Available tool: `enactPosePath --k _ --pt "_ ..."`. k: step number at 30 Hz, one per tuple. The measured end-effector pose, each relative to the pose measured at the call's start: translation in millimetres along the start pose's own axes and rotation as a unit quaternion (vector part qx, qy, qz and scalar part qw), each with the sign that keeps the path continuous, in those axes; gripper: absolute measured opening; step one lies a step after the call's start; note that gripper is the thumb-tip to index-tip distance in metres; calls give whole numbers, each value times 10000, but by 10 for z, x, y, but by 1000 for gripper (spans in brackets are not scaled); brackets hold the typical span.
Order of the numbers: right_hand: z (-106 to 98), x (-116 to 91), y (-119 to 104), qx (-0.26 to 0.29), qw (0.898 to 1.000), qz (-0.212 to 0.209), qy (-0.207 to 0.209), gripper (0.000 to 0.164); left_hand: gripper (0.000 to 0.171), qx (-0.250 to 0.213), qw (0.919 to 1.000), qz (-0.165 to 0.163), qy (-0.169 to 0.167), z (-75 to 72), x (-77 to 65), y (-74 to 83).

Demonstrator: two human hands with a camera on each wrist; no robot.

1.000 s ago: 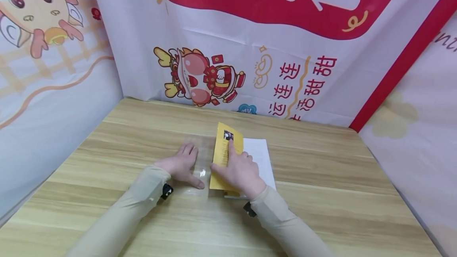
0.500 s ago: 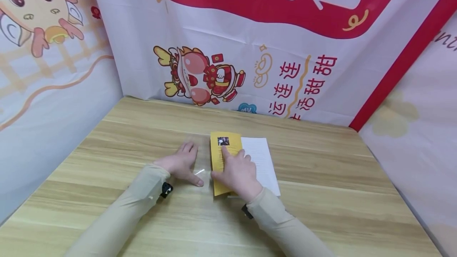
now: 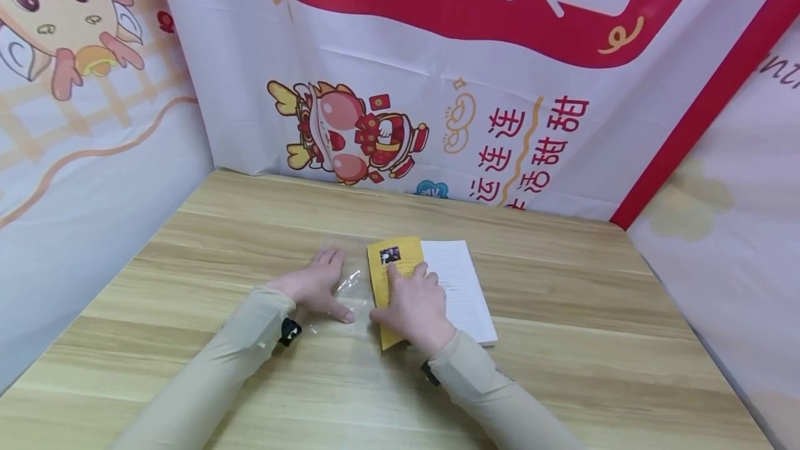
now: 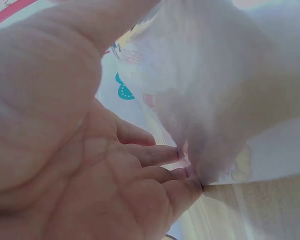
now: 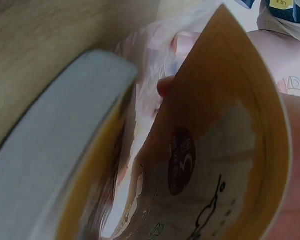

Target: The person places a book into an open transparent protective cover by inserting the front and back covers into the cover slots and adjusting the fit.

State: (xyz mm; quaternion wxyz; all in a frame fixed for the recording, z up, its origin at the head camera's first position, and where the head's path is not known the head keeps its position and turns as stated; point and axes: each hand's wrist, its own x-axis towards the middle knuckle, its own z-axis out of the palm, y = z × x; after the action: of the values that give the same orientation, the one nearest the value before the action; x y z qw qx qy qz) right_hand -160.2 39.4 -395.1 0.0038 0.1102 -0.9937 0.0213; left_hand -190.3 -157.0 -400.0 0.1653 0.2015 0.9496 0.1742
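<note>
A paperback book with white pages (image 3: 464,294) lies open on the table, its yellow cover (image 3: 381,250) standing away from the pages to the left. My right hand (image 3: 415,305) presses the cover's inner face, index finger straight beside a small printed photo and thumb at the left edge. From below, the right wrist view shows the cover's outside with a dark oval mark (image 5: 182,161). To the left lies a clear plastic sheet (image 3: 357,292). Fingers spread, my left hand (image 3: 317,289) rests on this plastic; its fingertips touch the film (image 4: 215,100) in the left wrist view.
Everything lies on a light wood-grain table (image 3: 550,367). Behind it hangs a printed cloth (image 3: 387,47) with red shapes, a cartoon dragon and Chinese writing. More printed cloth (image 3: 106,130) encloses the left and right sides.
The yellow cover has swung down from a steeper tilt, and its near corner has moved toward the person. The pages have shifted slightly right and nearer. The left hand has barely moved.
</note>
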Motion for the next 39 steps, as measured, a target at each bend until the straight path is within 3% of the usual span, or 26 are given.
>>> enactPosePath --k 11,27,39 --pt "35 -15 -23 -296 9993 -130 172 87 127 -74 9999 -63 -33 3 -9 21" --pt "94 -7 -32 -688 9967 -268 326 90 128 300 9995 102 -31 58 20 55" --pt "41 -48 -29 -977 9936 -476 297 95 128 353 9993 9 -104 79 20 96"
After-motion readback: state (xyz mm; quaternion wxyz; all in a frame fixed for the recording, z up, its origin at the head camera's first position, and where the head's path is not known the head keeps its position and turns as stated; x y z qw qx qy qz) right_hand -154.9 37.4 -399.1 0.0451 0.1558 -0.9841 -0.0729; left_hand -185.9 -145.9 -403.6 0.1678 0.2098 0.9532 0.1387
